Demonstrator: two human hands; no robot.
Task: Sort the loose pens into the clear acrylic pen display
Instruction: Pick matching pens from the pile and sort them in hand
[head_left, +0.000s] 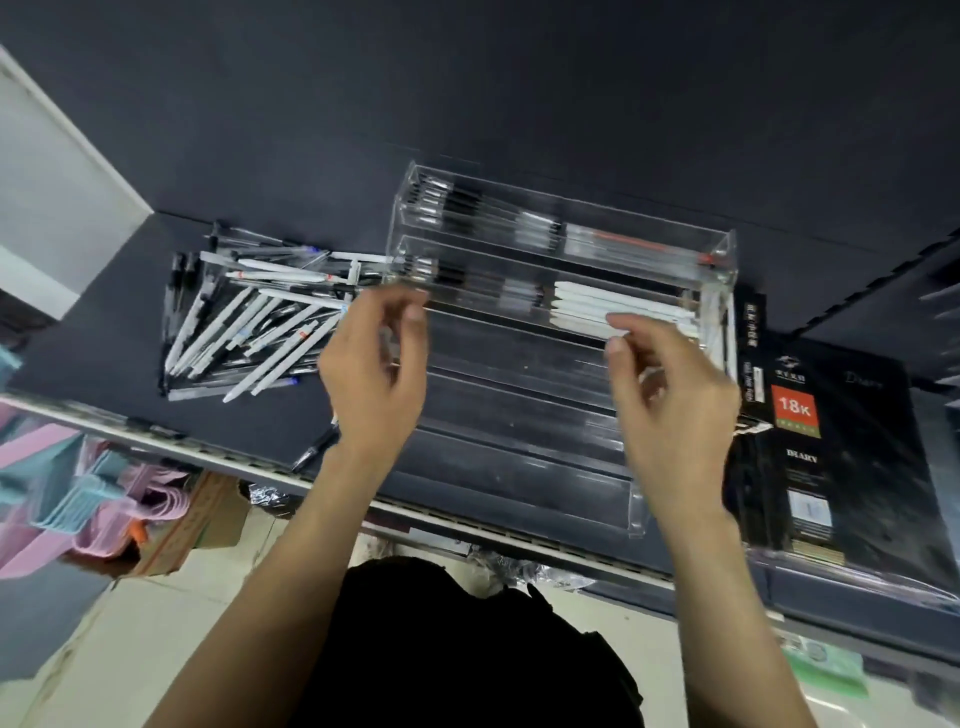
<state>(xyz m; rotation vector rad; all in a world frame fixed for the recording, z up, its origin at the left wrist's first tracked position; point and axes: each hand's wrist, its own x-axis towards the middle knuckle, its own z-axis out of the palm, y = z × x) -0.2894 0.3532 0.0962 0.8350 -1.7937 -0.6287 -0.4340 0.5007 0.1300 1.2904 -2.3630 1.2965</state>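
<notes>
On the dark shelf (130, 332) the clear acrylic pen display (561, 332) stands just right of the heap of loose pens (249, 322), while over its tiers the left hand (376, 364) and right hand (670, 384) hover, fingers loosely curled, holding nothing visible.

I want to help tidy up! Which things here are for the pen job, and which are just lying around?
For the job:
pen pile
acrylic display
white pens already in it

Just lying about:
black diary
pink and blue items below the shelf
cardboard box
</notes>
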